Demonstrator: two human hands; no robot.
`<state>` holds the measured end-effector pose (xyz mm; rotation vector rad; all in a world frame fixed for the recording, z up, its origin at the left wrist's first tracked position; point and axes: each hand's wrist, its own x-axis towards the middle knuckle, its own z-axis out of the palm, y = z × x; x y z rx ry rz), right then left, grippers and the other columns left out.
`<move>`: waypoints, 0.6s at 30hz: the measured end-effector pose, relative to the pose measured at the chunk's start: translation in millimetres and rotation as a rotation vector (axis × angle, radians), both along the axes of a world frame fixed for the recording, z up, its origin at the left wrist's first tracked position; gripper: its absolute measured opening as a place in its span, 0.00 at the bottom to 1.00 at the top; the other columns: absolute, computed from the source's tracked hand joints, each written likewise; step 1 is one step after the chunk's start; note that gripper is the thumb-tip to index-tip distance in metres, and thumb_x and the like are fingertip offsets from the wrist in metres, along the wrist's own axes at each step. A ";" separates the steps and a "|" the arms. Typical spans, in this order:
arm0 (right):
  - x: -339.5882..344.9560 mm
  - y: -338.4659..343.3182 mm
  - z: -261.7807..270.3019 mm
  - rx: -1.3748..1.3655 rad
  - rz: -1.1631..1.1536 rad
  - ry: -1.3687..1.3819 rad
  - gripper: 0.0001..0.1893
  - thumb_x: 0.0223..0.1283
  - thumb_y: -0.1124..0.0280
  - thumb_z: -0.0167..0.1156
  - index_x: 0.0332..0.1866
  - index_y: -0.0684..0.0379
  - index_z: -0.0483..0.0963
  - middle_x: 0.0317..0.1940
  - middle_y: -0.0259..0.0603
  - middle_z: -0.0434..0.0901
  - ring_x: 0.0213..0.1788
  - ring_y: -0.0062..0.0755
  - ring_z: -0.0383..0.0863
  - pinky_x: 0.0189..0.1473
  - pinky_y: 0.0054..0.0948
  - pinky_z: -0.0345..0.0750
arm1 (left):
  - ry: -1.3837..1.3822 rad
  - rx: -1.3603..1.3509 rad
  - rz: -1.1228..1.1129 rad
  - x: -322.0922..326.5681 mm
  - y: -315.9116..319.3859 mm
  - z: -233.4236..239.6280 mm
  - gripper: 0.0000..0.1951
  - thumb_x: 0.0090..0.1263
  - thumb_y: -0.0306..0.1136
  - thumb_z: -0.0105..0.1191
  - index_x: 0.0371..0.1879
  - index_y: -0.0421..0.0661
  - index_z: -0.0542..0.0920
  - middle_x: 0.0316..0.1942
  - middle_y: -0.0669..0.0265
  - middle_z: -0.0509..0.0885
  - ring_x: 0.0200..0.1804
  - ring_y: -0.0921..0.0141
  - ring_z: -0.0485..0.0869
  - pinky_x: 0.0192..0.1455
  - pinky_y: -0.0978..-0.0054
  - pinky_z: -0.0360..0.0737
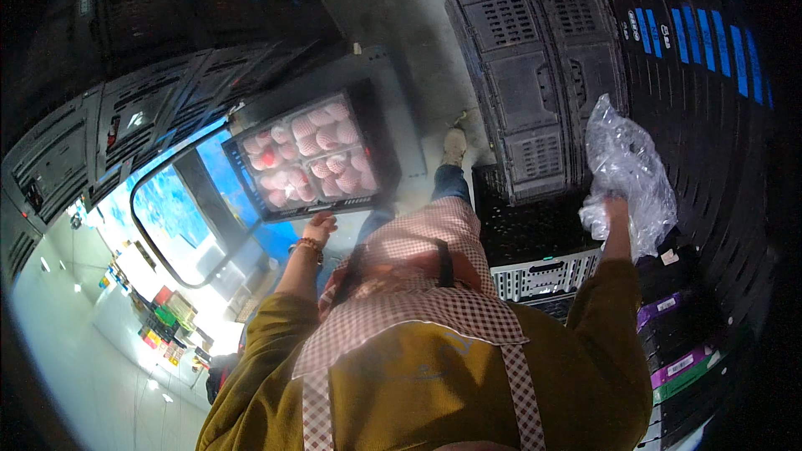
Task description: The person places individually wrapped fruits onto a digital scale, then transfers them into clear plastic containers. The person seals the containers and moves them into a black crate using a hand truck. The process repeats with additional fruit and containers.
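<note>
My right hand (615, 208) is closed on a crumpled sheet or bag of clear plastic film (630, 163), which spreads above and beside the fist. It is held over a dark open crate at my right. My left hand (321, 229), with a bracelet at the wrist, hangs by the near edge of a black plastic crate (313, 208). Its fingers are loosely bent and I see nothing in them; whether they touch the crate is unclear. Inside that crate, round fruits in pink foam nets (316, 131) lie in several groups, under what looks like a shiny clear cover.
Folded black crates (520, 69) stand ahead to the right, above a crate with a grey slotted side (545, 275). Tall stacks of black crates rise at left (144, 113) and right (702, 138). A metal hoop handle (141, 225) stands left of the fruit crate.
</note>
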<state>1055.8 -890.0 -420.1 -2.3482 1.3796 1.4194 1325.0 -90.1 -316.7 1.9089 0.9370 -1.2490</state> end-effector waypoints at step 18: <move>308.0 91.3 -28.6 0.068 -0.105 -0.687 0.47 0.40 0.60 0.73 0.69 0.63 0.62 0.58 0.60 0.77 0.61 0.57 0.77 0.63 0.44 0.74 | 0.016 0.127 0.097 -46.1 -22.5 49.7 0.23 0.67 0.36 0.62 0.60 0.41 0.79 0.51 0.56 0.85 0.48 0.66 0.85 0.52 0.69 0.81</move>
